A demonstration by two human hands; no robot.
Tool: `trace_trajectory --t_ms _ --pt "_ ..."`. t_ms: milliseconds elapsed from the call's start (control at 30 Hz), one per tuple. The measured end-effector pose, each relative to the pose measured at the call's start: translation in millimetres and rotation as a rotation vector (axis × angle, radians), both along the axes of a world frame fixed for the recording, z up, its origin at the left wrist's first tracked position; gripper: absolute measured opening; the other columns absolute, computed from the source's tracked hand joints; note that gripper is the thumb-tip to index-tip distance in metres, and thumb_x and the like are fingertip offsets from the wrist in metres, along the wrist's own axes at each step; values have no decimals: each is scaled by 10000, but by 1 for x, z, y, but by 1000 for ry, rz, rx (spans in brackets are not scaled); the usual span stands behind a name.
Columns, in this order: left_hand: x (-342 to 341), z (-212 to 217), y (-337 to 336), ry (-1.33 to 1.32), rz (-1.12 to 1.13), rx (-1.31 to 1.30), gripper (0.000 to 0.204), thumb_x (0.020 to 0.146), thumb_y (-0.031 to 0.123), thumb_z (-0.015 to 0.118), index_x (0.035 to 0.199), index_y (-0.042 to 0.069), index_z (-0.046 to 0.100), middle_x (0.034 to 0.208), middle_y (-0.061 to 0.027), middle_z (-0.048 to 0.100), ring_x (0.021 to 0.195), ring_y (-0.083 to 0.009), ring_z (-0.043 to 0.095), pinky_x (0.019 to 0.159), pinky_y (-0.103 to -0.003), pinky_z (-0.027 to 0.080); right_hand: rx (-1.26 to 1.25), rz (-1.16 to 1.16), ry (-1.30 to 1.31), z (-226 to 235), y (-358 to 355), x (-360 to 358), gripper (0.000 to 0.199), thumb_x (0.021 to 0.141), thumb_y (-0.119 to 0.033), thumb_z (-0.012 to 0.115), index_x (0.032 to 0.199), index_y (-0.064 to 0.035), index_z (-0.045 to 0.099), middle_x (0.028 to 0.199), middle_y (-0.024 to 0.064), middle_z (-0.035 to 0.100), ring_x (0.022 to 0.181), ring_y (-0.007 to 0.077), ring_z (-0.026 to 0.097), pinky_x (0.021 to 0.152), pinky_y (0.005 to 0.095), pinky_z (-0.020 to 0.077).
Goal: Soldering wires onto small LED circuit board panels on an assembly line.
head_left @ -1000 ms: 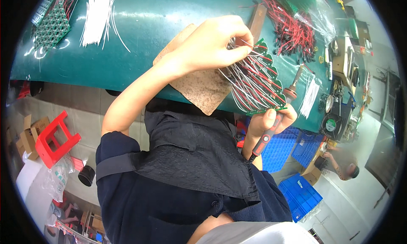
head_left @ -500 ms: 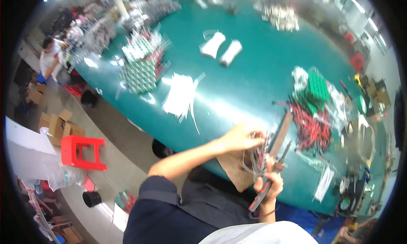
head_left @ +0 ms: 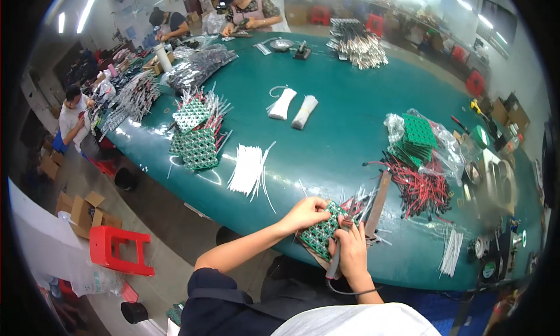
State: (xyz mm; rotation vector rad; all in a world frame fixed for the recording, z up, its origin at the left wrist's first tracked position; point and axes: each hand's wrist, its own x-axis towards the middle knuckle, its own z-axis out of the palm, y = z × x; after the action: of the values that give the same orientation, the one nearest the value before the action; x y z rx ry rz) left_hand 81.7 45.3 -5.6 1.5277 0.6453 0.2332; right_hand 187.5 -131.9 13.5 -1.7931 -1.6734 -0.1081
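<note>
Fingers of the left hand (head_left: pixel 308 214) pinch the green circuit panel (head_left: pixel 317 238) by the near edge of the counter (head_left: pixel 291 168), the right hand (head_left: pixel 353 253) grips a soldering iron (head_left: pixel 333 268): likely a positioning step, the next move calling for steadiness

Red stool (head_left: pixel 104 248) between open cardboard box (head_left: pixel 81 214) and black bucket (head_left: pixel 135 313)

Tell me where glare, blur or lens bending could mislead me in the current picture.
Head view: pale glare washes the green tabletop beyond the left hand; head view: the fluorescent tube at upper left is blown out; head view: fisheye bending curves the tabletop's near edge; head view: a smeary patch blurs detail at far right.
</note>
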Motion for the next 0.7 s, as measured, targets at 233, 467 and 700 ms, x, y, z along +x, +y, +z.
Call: trace_trajectory --t_ms 233,467,700 --pt "-14 21 4 42 -22 954 254 809 241 684 971 50 639 875 -128 586 811 -320 539 723 -398 468 -118 30 -109 19 19 6 197 764 -118 617 944 -68 554 1100 228 600 1198 370 529 1006 519 426" --pt "-25 31 23 -169 296 481 210 966 207 527 938 25 630 906 -125 578 839 -245 562 732 -333 455 -156 2 -166 23 36 13 202 741 -155 665 919 -110 582 978 164 627 1124 324 583 950 454 463" --pt "-12 19 -2 -120 278 592 102 901 109 630 947 23 602 794 -43 564 658 -109 501 584 -237 420 -240 51 -59 36 34 15 220 715 -77 714 861 -75 550 1070 92 672 1035 281 617 868 396 497"
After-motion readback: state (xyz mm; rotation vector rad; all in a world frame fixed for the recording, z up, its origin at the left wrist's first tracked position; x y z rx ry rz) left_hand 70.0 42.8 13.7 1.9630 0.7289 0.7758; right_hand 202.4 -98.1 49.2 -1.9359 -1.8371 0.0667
